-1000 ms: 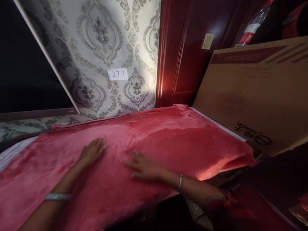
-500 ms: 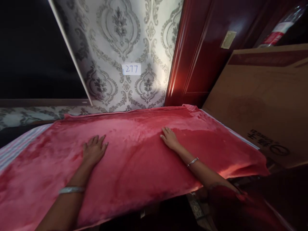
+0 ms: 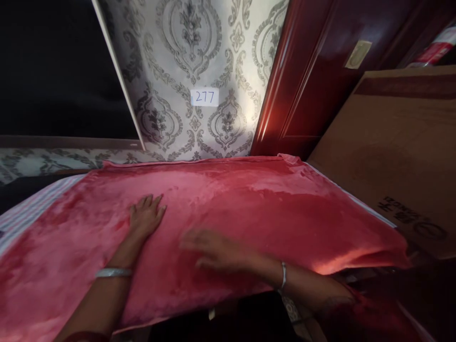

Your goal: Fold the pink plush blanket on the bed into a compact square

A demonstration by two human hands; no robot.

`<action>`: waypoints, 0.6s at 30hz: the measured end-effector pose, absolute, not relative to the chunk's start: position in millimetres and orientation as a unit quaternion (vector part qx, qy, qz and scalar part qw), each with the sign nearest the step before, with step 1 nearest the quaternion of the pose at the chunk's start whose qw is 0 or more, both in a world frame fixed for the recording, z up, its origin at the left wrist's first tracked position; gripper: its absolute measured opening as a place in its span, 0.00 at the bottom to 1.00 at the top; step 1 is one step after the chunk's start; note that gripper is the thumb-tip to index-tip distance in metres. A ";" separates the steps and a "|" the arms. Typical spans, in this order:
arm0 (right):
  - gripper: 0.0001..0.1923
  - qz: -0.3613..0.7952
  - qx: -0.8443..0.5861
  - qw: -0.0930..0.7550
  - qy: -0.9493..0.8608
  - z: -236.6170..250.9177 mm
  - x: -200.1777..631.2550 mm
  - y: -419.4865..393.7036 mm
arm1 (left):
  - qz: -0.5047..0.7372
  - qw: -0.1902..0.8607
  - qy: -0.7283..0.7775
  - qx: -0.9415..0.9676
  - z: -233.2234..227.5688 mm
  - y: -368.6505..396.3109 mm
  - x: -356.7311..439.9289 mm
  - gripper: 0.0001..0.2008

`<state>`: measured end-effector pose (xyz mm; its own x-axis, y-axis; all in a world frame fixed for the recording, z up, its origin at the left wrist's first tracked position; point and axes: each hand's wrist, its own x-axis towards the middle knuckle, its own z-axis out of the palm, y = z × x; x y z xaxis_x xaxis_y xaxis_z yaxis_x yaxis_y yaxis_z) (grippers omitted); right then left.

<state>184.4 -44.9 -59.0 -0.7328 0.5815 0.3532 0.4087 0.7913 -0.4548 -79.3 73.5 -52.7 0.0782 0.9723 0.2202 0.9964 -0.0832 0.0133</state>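
Note:
A red plush blanket (image 3: 285, 223) lies spread over a table-like surface, with lighter and darker patches in its pile. My left hand (image 3: 146, 216) rests flat on its left half, fingers spread and holding nothing. Over the middle front part is my right hand (image 3: 215, 249), blurred by motion, with its fingers stretched toward the left and the thumb apart. Whether the right palm touches the pile I cannot tell. A striped cloth (image 3: 46, 202) shows from under the blanket at the left.
A dark television screen (image 3: 64, 71) stands at the back left, before patterned wallpaper (image 3: 192, 42) bearing a paper label (image 3: 204, 97) that reads 277. To the right are a dark red door (image 3: 313, 71) and a large cardboard box (image 3: 388, 142), with a bottle (image 3: 436, 50) behind it.
My right hand has swept left and toward me across the blanket. The left hand stays on nearly the same spot. The view has shifted slightly.

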 end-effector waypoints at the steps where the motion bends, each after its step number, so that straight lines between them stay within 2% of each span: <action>1: 0.25 0.163 -0.372 0.272 -0.873 -55.7 203.7 -28.6 | -0.088 0.069 -0.673 -0.732 -52.8 73.6 -79.4 0.28; 3: 0.27 0.144 -0.461 0.287 -0.827 -51.1 243.2 7.7 | -0.092 0.064 -0.673 -0.732 -53.3 74.2 -79.7 0.28; 6: 0.30 0.090 -0.646 0.195 -0.732 -48.9 284.3 52.6 | -0.101 0.055 -0.673 -0.731 -55.2 75.4 -80.4 0.28; 8: 0.31 0.079 -0.696 0.137 -0.700 -49.4 289.4 70.2 | -0.114 0.047 -0.671 -0.731 -57.2 76.5 -81.6 0.28; 10: 0.32 0.083 -0.691 0.119 -0.708 -50.9 274.8 76.7 | -0.139 0.031 -0.669 -0.730 -59.4 78.0 -84.4 0.27; 13: 0.32 0.093 -0.591 0.120 -0.792 -56.0 224.2 61.0 | -0.220 0.014 -0.665 -0.714 -61.5 80.6 -93.0 0.27; 18: 0.32 0.147 -0.204 0.149 -0.956 -64.6 135.8 -21.5 | -0.365 0.012 -0.646 -0.671 -60.7 81.4 -108.8 0.29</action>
